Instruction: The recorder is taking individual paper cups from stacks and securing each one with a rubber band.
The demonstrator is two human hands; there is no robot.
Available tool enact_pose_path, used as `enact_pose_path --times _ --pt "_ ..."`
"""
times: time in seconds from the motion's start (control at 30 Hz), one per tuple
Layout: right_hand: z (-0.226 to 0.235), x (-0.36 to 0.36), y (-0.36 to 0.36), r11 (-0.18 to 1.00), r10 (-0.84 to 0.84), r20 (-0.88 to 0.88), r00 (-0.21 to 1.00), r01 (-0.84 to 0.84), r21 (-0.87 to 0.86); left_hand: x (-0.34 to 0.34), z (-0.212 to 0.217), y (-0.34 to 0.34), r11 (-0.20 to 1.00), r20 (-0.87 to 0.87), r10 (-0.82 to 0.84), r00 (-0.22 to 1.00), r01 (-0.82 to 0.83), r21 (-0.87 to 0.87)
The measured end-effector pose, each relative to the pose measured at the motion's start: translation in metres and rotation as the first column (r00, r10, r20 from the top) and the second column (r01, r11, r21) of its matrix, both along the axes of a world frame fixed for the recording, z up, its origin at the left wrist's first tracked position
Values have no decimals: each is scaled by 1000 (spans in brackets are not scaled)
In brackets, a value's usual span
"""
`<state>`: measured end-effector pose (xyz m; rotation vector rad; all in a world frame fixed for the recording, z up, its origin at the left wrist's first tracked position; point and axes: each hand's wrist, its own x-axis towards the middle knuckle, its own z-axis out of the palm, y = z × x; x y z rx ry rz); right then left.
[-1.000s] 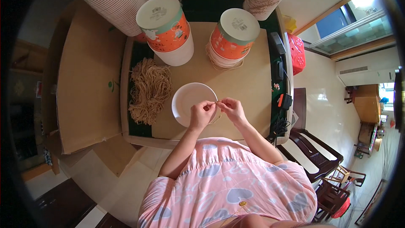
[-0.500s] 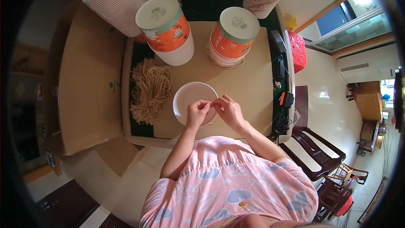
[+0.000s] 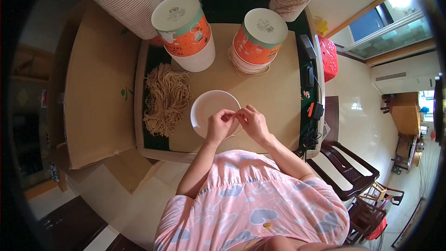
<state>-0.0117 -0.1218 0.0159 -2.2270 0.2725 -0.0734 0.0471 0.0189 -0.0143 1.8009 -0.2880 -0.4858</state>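
Over the near right rim of a white paper bucket [image 3: 200, 111], my left hand [image 3: 220, 124] and my right hand [image 3: 253, 122] meet with fingertips pinched. Between them they hold what looks like a thin beige string, mostly hidden by the fingers; a pale strand [image 3: 238, 133] shows just under the right hand. The bucket stands with its opening up on a cardboard sheet [image 3: 274, 111]. To the left of it lies a tangled bundle of beige strings [image 3: 166, 100].
Upside-down orange and white bucket stacks stand behind, at left [image 3: 188, 37] and right [image 3: 260, 42]; similar strings circle the right stack's lower part. More white stacks [image 3: 127, 7] rise at the back. A large cardboard box [image 3: 100, 88] flanks the table; black cables [image 3: 310, 139] lie along its right edge.
My fingertips have shifted slightly, with the left fingers a little more curled. Both hands stay together over the bucket rim. The view has moved a touch.
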Motion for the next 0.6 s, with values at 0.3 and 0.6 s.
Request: enact_pose_path --times 0.3,0.6 --pt "2 -1 0 999 21 4 1000 -20 -47 -1 9 5 998 102 38 994 -43 45" --pt "5 5 3 999 32 152 988 -34 10 0 10 10 970 -356 32 934 -114 -214"
